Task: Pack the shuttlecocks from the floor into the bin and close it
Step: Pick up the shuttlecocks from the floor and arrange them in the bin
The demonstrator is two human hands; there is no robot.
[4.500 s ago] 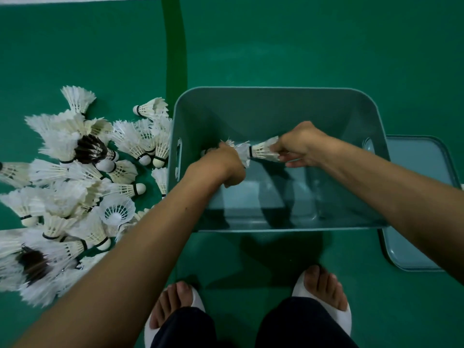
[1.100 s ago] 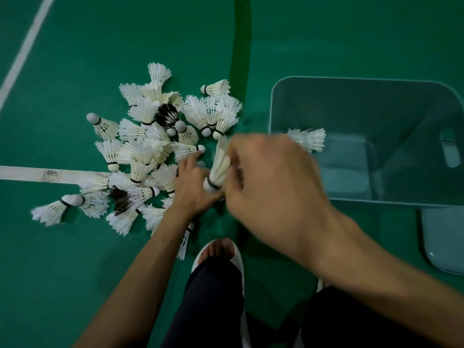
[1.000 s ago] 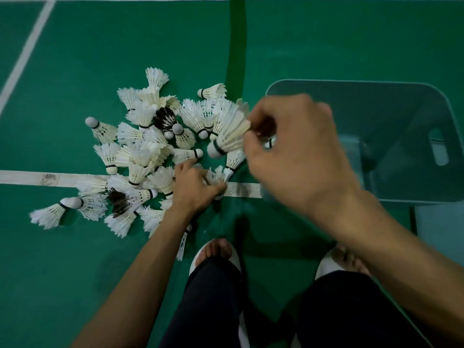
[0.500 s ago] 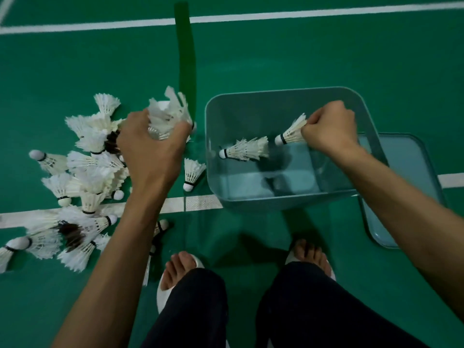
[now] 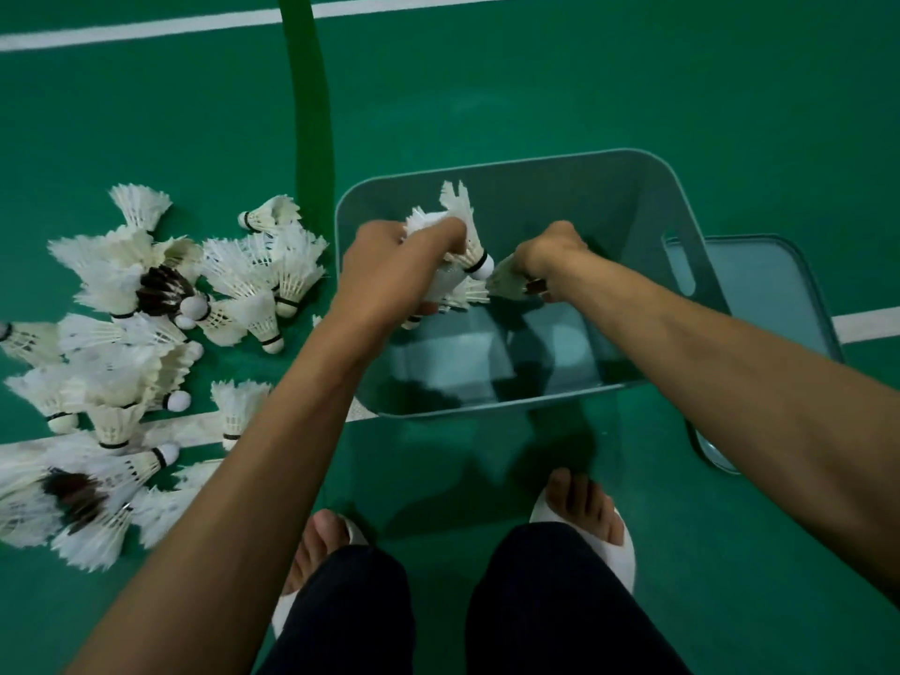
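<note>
Grip: your left hand [image 5: 389,280] clutches a bunch of shuttlecocks [image 5: 455,219], feathers jutting past your knuckles, one cork pointing right. Your right hand [image 5: 553,250] curls round a single shuttlecock [image 5: 506,284]; only its feathers show. Both hands hang over the open bin [image 5: 560,187], close together. Bin's bottom is blurred and shadowed; you cannot tell what lies there. Lid [image 5: 759,289] lies flat on the green floor [image 5: 535,90], just right of the bin. Loose pile [image 5: 146,333] of shuttlecocks sits on the floor left of the bin.
</note>
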